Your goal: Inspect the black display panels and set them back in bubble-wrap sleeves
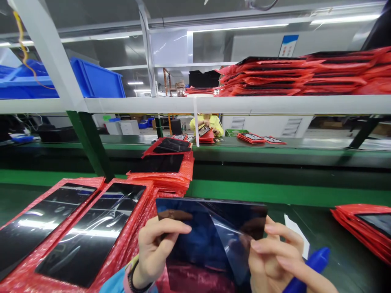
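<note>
I hold a glossy black screen panel (207, 244) tilted up in front of me, with reflections across its face. My left hand (155, 248) grips its left side, the index fingertip on the glass; part of the thumb is hidden. At the right edge, the fingers of my right hand (275, 252) close on the panel. A blue pen-like tool (317, 260) is also tucked in my right hand, its full shape cut off below. Left of the panel, more black screens (94, 232) lie on red bubble-wrap sleeves (131, 244).
A stack of red sleeves with screens (161, 175) stands beyond my left hand. Another red stack (363, 228) lies at right. Overhead, a white shelf beam (238, 105) carries blue bins (97, 79) and red-wrapped stacks (269, 77). Across the bench, a person in yellow (216, 124) handles a panel.
</note>
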Demonstrator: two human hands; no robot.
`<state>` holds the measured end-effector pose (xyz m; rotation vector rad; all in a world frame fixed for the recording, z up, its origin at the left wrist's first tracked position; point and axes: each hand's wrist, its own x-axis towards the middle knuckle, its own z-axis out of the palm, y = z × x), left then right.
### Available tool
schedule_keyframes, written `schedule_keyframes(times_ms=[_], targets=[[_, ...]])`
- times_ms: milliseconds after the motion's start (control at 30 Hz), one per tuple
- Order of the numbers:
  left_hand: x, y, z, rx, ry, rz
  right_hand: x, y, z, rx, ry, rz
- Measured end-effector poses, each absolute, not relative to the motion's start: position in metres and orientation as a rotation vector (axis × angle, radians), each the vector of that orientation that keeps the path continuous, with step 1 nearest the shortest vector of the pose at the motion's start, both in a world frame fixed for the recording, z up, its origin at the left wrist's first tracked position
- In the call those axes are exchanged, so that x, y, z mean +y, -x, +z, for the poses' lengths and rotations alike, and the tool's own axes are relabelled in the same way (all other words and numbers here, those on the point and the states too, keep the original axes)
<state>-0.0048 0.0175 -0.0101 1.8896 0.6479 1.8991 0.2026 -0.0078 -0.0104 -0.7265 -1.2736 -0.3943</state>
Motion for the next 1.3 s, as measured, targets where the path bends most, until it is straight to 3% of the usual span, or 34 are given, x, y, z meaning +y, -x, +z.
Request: schedule_keyframes(times_ms=[267, 500, 800, 1000, 1200, 1300], targets=[[-0.021, -0.036, -0.015, 0.824, -1.239, 1.854, 0.015, -0.219, -0.005, -1.221, 0.498, -0.053], [-0.045, -0.048, -0.016, 0.777, -1.290, 1.641, 0.038, -0.224, -0.011, -1.124, 0.500, 0.459], [-0.036, -0.030, -0.040, 0.689, -1.360, 1.516, 0.047, -0.230, -0.021, -1.064, 0.533, 0.614], [-0.036, -0.034, -0.030, 0.715, -1.311, 1.558, 0.046, -0.230, -0.018, -1.057, 0.609, 0.670], [-0.020, -0.029, -0.006, 0.255, -1.283, 1.427, 0.046, -0.234, -0.023, -0.982, 0.710, 0.795], [-0.010, -0.027, -0.001, 0.193, -1.155, 1.459, 0.046, -0.237, -0.024, -1.037, 0.735, 0.673]])
